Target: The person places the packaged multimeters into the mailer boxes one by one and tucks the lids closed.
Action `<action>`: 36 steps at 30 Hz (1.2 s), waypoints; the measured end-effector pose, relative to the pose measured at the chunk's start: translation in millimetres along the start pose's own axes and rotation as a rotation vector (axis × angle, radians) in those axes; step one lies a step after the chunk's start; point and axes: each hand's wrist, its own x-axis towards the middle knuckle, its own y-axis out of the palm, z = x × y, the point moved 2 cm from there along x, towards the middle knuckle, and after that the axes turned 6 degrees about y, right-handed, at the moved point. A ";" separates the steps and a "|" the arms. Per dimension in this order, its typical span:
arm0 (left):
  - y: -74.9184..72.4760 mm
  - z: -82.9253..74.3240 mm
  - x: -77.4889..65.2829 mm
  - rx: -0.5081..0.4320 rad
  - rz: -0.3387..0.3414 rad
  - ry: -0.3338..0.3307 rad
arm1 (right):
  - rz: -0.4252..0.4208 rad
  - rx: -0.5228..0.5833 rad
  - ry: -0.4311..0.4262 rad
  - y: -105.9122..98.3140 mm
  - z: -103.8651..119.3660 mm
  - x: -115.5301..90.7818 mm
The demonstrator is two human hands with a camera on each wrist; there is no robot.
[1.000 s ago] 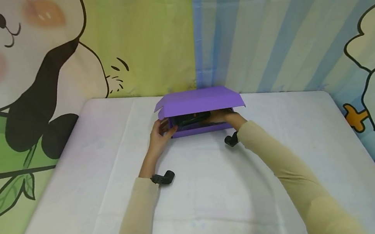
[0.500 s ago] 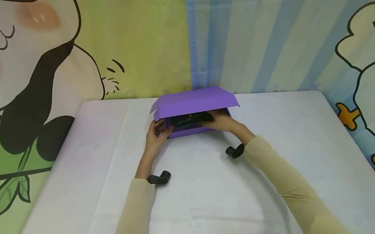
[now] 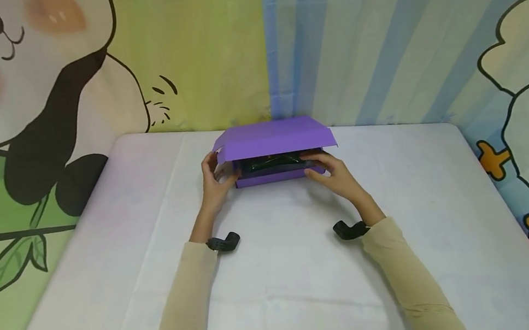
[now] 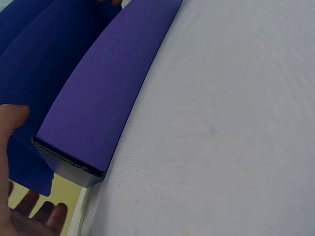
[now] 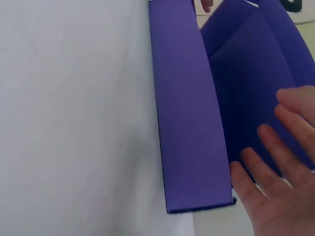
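A purple cardboard box (image 3: 273,179) stands near the table's far edge, its hinged lid (image 3: 273,139) partly raised and tilted towards me. Under the lid, in the head view, a dark, glossy, greenish item (image 3: 269,162) shows inside; its kind is unclear. My left hand (image 3: 215,190) is at the box's left end, thumb and fingers spread near the lid's side flap. Over at the right end is my right hand (image 3: 339,178), its fingers spread and fairly straight in the right wrist view, beside the box corner. Neither hand visibly pinches anything; contact with the lid is unclear.
A white cloth covers the table (image 3: 287,272). Behind it hangs a printed backdrop (image 3: 202,57) with a panda and blue stripes, close to the box's rear. Each wrist carries a black camera mount (image 3: 224,242).
My right hand has drawn out of the box, off the dark item, to its right corner. The left hand has shifted slightly up along the left end, towards the lid flap.
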 end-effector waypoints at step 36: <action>-2.4 -57.6 20.4 0.180 -0.205 0.087 | -0.427 0.462 0.115 -30.7 -9.7 21.5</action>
